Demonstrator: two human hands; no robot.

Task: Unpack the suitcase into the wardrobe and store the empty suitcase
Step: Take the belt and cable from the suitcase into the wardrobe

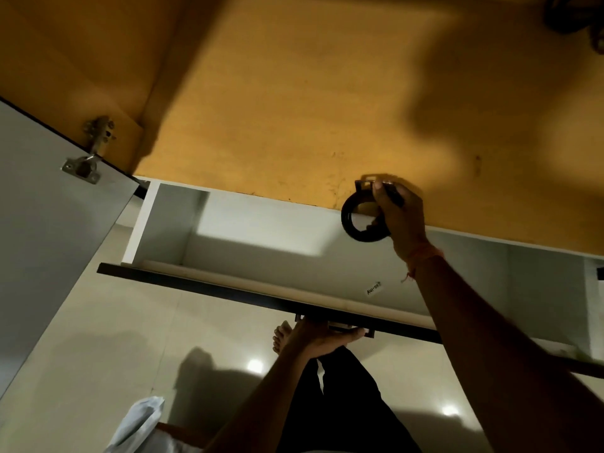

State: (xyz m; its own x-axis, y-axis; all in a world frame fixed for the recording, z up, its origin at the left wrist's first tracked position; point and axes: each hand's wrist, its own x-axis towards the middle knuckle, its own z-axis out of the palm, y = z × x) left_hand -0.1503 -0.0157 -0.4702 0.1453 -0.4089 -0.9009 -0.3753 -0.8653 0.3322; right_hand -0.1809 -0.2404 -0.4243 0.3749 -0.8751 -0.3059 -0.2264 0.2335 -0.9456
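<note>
Head view, looking down into the wardrobe.

Count: two hands, one belt, one drawer, one door, one hinge, one label, one bare foot.

Your right hand (400, 217) holds the belt (351, 223), a black coil. The fingers are curled through and round it, and the thumb lies near the square buckle (364, 184). The coil hangs over the back wall of the drawer (261, 243), just at the edge of the orange shelf (310, 93). I cannot tell whether it touches either. An orange thread (421, 256) is tied round that wrist.

Your left hand (323, 338) is under the dark drawer front, fingers curled round the handle (367, 333). The drawer stands pulled out. Inside it are white walls and a small label (375, 290) on the floor of the drawer, with print too small to read.

Around: the door (42, 223) stands open at left, with the hinge (91, 148) on its upper edge. Below is a glossy tiled floor (130, 338) with two light glints, your foot (282, 335) and black trousers.

Obstruction: your right forearm crosses the right part of the drawer and covers it.

Unclear: the left hand covers most of the handle. A pale cloth or bag (140, 420) at lower left is cut off by the frame. A dark thing (575, 14) at top right is cut off and blurred. The shelf is in soft focus under your shadow.
</note>
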